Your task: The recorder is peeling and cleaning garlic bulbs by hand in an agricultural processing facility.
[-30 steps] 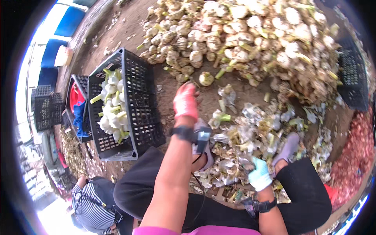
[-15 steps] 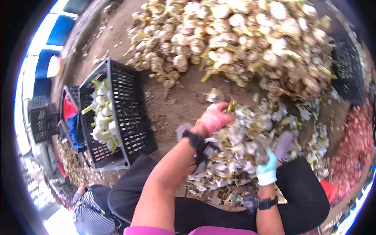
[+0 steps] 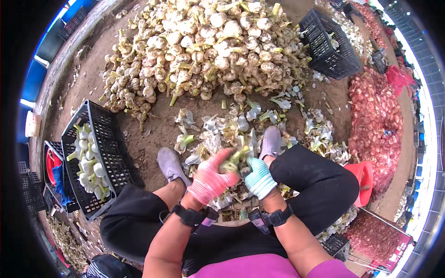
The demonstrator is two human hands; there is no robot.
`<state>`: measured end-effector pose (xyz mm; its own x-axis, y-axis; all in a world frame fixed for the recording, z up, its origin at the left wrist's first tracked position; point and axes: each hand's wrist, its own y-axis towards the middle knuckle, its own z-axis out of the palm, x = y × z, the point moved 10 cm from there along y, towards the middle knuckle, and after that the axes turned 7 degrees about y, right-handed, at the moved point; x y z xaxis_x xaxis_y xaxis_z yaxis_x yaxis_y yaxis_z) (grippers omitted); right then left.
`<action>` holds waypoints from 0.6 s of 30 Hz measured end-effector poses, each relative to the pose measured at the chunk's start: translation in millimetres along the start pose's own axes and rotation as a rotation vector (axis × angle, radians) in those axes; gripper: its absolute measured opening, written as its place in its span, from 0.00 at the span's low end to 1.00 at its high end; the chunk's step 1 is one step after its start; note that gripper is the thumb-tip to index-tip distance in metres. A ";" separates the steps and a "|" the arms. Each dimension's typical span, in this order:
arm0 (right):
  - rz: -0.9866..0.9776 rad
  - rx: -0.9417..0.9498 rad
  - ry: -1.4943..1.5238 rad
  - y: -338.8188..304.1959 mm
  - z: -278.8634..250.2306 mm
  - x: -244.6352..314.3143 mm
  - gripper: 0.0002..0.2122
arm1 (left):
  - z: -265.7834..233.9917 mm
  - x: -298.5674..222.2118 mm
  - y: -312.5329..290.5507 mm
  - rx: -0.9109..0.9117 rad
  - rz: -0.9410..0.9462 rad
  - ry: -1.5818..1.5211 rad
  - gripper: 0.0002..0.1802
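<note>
My left hand (image 3: 214, 176), in a pink glove, is closed around a garlic bulb (image 3: 230, 165) whose yellow-green stem points up and to the right. Against the bulb's right side is my right hand (image 3: 261, 180) in a pale teal glove, its fingers curled. What those fingers hold, if anything, is smeared and partly hidden. Both hands are between my knees, over a scatter of white papery garlic skins (image 3: 211, 141). Beyond them rises a big heap of untrimmed garlic (image 3: 208, 51).
At my left a black plastic crate (image 3: 113, 143) holds clean white garlic bulbs (image 3: 88, 160). Another black crate (image 3: 331, 53) stands right of the heap. On the right are filled red mesh sacks (image 3: 373, 120) and a red bucket (image 3: 365, 178). My shoes (image 3: 170, 162) flank the skins.
My left hand has come back from near the heap toward my body and met my right hand at the bulb. The whole view has swung to the right.
</note>
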<state>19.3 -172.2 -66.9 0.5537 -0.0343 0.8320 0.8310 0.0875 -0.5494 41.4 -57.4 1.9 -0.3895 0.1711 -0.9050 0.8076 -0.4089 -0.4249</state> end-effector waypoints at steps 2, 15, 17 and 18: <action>0.057 -0.056 0.172 -2.2 -7.0 -12.5 0.10 | 4.4 -13.8 -7.1 -0.002 0.112 0.110 0.35; -0.381 0.055 -0.466 -59.3 29.9 83.7 0.08 | 14.6 -3.3 -41.0 0.168 0.022 -0.257 0.40; -0.379 0.049 -0.467 -62.4 30.8 83.0 0.09 | 9.9 -1.5 -42.8 0.171 0.023 -0.227 0.40; -0.277 0.042 -0.158 -57.1 26.1 68.5 0.09 | 8.5 -0.7 -43.0 0.178 0.015 -0.250 0.41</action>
<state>8.4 -153.5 23.5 0.2884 0.0925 0.9530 0.9442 0.1379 -0.2991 3.2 -47.6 21.0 -0.4927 -0.0533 -0.8686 0.7326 -0.5640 -0.3810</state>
